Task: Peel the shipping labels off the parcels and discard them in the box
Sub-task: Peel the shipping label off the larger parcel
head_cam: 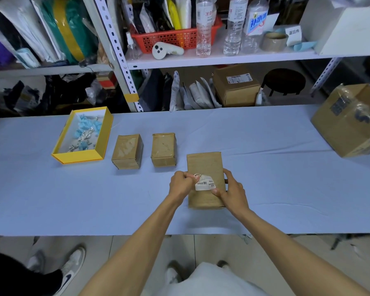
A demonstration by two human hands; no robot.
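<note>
head cam | worn high, faces forward-down | close over table (265, 135)

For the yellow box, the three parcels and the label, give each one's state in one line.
Yellow box: open, crumpled scraps inside.
Left parcel: closed, no label on top.
Middle parcel: closed, no label on top.
Near parcel: closed, gripped by right hand.
Label: partly peeled, pinched by left hand.
</note>
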